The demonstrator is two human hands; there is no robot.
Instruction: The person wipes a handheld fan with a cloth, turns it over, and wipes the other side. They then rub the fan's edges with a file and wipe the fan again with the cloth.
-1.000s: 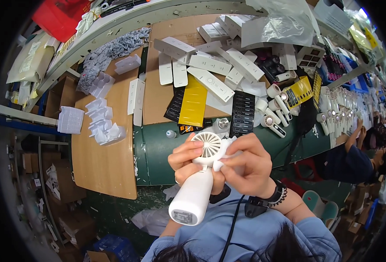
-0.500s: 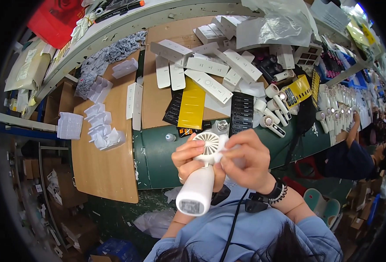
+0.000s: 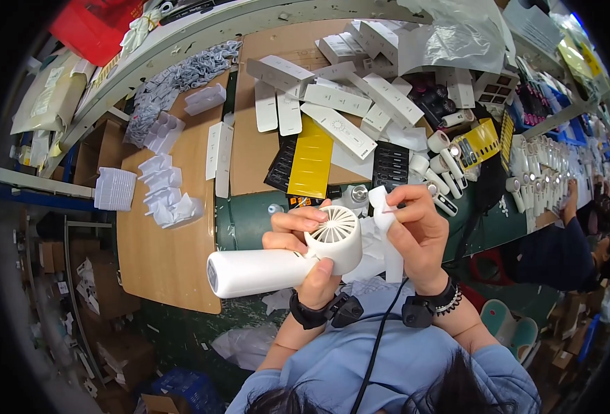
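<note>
Head view shows your left hand (image 3: pixel 303 243) closed around a white handheld fan (image 3: pixel 288 259), at the place where the round head meets the handle. The thumb lies under the head and the fingers curl over its top edge. The fan is in the air in front of your chest, above the green edge of the bench (image 3: pixel 246 224), with the handle pointing to your left and the grille facing up to the camera.

Your right hand (image 3: pixel 419 231) is just beside the fan head, not touching it. It pinches a white strip (image 3: pixel 386 231) between thumb and fingertips; the strip hangs down from the pinch. It looks like a film or a label, but the picture is too small to be sure.

I judge that you are in the step of handling this strip at the fan head; whether it goes on or comes off, I cannot tell. The next move calls for a steady left hand, so the head does not turn, and for a light pinch, so the strip stays flat and does not fold on itself.

On the bench behind lie white boxes (image 3: pixel 336 127) and a yellow sheet (image 3: pixel 310 159).
</note>
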